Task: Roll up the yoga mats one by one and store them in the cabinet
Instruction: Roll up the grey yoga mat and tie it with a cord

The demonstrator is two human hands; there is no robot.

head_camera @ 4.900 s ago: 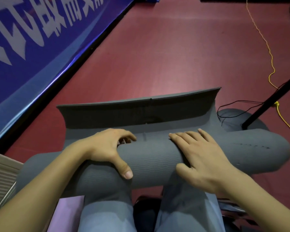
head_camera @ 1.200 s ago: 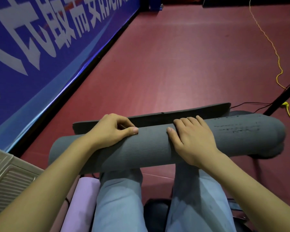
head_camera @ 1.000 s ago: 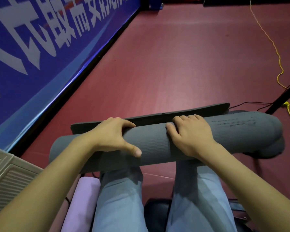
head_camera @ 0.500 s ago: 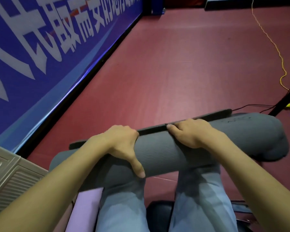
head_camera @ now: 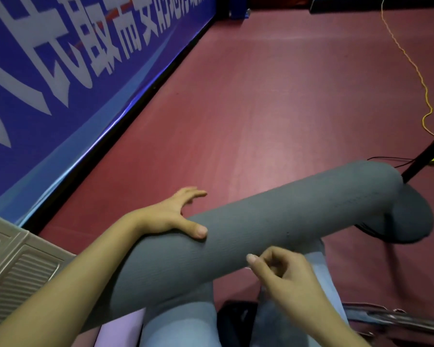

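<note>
Across the knees, the grey mat lies fully rolled, left hand spread open steadying it, right hand loosely curled and holding nothing; next comes lifting it toward the cabinet.

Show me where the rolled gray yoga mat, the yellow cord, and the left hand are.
Rolled gray yoga mat (head_camera: 273,229): head view, middle of the roll's upper surface.
Yellow cord (head_camera: 422,81): head view, a stretch lying on the red floor at right.
Left hand (head_camera: 169,215): head view, back of the hand resting on the mat.
</note>
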